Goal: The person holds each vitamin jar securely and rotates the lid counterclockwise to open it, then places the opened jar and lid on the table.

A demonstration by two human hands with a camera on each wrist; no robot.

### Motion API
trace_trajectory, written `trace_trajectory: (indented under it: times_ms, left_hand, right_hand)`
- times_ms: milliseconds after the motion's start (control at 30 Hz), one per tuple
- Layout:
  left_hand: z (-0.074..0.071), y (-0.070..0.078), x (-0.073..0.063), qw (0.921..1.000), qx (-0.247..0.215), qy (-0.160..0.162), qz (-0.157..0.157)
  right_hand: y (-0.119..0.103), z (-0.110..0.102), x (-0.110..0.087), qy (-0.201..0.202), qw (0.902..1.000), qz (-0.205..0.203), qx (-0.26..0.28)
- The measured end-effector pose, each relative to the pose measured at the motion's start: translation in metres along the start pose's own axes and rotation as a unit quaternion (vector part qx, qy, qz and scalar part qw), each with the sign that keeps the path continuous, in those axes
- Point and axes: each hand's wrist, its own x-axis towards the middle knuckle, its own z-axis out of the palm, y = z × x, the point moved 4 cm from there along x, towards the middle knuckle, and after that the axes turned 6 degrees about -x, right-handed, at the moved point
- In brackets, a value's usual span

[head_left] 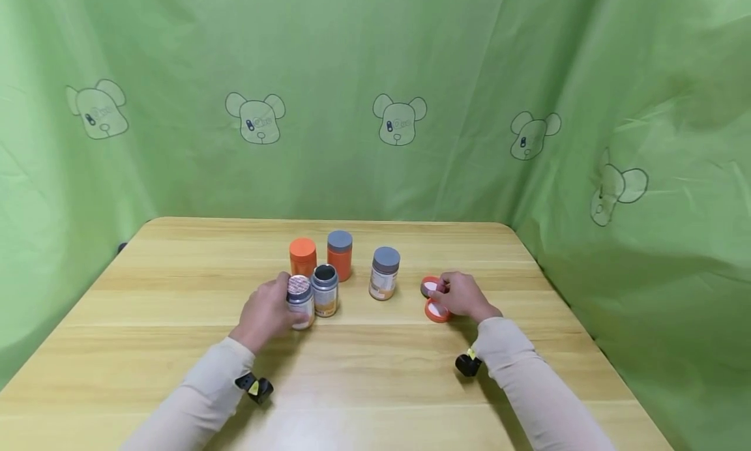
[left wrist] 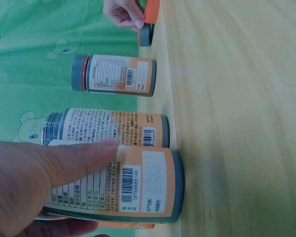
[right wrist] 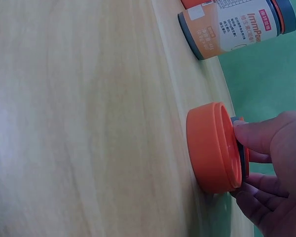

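My left hand (head_left: 266, 313) grips the capless jar (head_left: 300, 301); well to its right, my right hand (head_left: 460, 294) pinches the grey lid (head_left: 427, 288), beside the orange lid (head_left: 437, 311). I judge the step is taking this lid, and the next move needs a gentle, level lift

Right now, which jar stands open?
The labelled jar just right of the sealed jar in the left hand; only its dark mouth is uncovered.
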Motion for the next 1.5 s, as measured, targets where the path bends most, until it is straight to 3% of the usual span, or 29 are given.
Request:
trace_trajectory:
  times_ms: [533,633,800,1033,1233,1367,1500]
  left_hand:
    - [0.002,0.0,0.002,0.9997,0.009,-0.016,-0.014]
    - [0.001,0.001,0.001,0.9997,0.012,-0.017,-0.014]
    - [-0.002,0.006,0.001,0.9999,0.009,-0.007,-0.01]
    - [-0.013,0.033,0.002,0.9962,0.019,0.057,0.063]
    - [-0.017,0.062,-0.002,0.9788,-0.008,0.119,0.167]
    - [-0.011,0.075,-0.006,0.9706,-0.035,0.1,0.216]
    - [-0.001,0.082,-0.007,0.9764,-0.048,0.044,0.206]
  right_hand:
    - [0.003,0.004,0.002,-0.015,0.9999,0.001,0.005]
    - [-0.001,0.002,0.001,0.004,1.0,0.0,-0.004]
    - [-0.021,-0.006,0.001,0.07,0.997,-0.032,0.009]
    - [-0.058,-0.016,-0.001,0.093,0.991,-0.08,0.054]
    - [-0.081,-0.013,0.001,0.078,0.9892,-0.112,0.053]
    - [-0.089,-0.006,0.003,0.066,0.9887,-0.129,0.038]
    - [-0.093,0.0,0.005,0.057,0.9882,-0.14,0.022]
